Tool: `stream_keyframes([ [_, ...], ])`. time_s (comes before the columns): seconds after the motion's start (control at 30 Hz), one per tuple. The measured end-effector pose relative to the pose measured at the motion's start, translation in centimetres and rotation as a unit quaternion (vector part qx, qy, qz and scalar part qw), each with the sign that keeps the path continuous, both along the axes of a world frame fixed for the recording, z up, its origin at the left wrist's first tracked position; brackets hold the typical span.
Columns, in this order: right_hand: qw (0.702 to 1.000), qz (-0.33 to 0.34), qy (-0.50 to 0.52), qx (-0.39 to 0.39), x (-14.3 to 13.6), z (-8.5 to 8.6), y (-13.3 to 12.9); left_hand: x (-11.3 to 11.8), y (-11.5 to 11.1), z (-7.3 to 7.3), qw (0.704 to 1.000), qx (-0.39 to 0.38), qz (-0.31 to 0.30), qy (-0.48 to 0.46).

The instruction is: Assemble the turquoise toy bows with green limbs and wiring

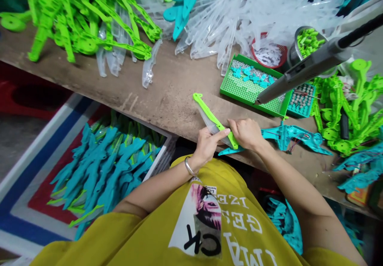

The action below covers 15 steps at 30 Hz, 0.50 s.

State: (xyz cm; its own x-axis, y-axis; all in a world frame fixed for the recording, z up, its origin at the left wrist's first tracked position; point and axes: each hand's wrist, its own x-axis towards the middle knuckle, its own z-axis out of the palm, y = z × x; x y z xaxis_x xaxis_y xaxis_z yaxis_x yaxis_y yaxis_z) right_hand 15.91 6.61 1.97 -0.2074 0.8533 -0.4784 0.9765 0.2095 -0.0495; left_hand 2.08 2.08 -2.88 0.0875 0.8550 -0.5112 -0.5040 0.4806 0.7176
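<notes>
My left hand [207, 144] grips a long bright green plastic strip [211, 114] with a clear plastic blade-shaped piece [206, 119] lying along its side. The thumb and forefinger lie near the strip's lower end. Curled over beside that end, my right hand [247, 133] has its fingers closed against the strip; its fingertips are partly hidden. Beneath and to the right of the right hand lies a turquoise plastic shell [295, 135] with thin wires, its middle part covered by the hand.
A grey electric screwdriver [302, 72] hangs over a green basket [254, 100] of small parts. Beside it stand a blue screw tray [301, 103], a red bowl [283, 60] and a metal bowl [295, 44]. Green parts [89, 22] and clear pieces [221, 22] heap behind; a crate [32, 186] holds turquoise assemblies.
</notes>
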Motion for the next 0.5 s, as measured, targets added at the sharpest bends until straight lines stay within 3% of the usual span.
stream_keyframes([
  [0.2, 0.998, 0.015, 0.047, -0.034, 0.8, 0.2, 0.3, -0.1, -0.1, 0.0, 1.0, 0.005, -0.012, 0.0],
  [0.5, 1.0, 0.005, -0.021, -0.01, -0.4, -0.2, -0.1, -0.3, 0.1, -1.2, 0.995, 0.057, -0.025, 0.079],
])
